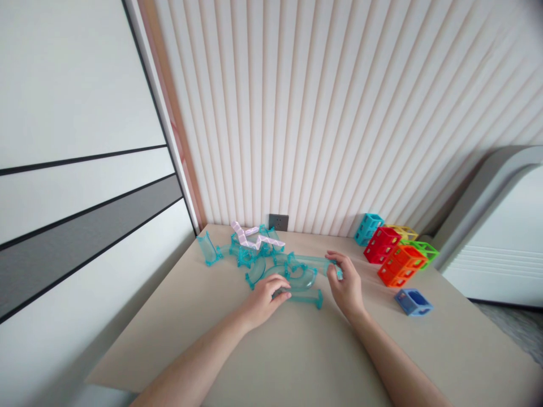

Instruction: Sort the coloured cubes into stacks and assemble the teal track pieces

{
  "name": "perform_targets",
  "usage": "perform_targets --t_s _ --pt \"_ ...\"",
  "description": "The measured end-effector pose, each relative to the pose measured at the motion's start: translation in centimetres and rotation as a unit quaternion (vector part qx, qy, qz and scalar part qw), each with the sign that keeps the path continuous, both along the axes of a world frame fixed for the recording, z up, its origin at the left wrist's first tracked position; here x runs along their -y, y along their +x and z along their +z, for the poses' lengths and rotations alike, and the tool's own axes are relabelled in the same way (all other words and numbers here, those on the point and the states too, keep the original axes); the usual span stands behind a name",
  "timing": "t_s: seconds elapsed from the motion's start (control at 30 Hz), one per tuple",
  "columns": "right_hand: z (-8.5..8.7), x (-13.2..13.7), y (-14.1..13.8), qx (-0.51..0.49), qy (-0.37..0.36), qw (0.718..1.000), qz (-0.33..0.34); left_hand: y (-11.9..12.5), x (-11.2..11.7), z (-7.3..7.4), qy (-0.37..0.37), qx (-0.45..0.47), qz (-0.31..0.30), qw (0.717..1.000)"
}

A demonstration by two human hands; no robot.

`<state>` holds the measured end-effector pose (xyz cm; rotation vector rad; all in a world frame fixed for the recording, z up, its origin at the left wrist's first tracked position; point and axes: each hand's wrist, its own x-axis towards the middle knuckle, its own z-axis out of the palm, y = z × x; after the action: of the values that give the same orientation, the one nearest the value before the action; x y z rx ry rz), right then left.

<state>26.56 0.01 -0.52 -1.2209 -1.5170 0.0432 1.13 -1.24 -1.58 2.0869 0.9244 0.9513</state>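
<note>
Our right grip [345, 281] pinches the end of the tube [309, 261] just left of it, while our left grip [268, 295] curls over the curve [302, 278], clamped or not we cannot tell; a skewed push could jar both pieces loose across the bench [297, 350].

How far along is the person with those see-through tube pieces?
Looks early. Done: coloured cubes stand stacked at right. In hand: the left hand lies on the near tube, the right hand pinches the end of the far tube. Left: a curved piece, a pink zigzag track and other teal pieces seem loose in a heap.
</note>
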Motion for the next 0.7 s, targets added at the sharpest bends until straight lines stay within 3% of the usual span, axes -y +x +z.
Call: perform_targets --t_s 0.27,0.47,0.7 --pt "0.0 -0.1 0.2 -0.032 -0.006 0.999 0.005 -0.5 0.8 1.3 -0.079 -0.002 -0.014 0.997" --pt "0.2 0.1 -0.1 -0.014 0.0 1.0 0.018 0.0 1.4 1.6 -0.064 -0.054 -0.006 0.997" --pt "0.2 0.1 -0.2 -0.009 -0.005 1.0 0.025 0.0 1.7 1.1 0.01 -0.09 -0.025 0.996"
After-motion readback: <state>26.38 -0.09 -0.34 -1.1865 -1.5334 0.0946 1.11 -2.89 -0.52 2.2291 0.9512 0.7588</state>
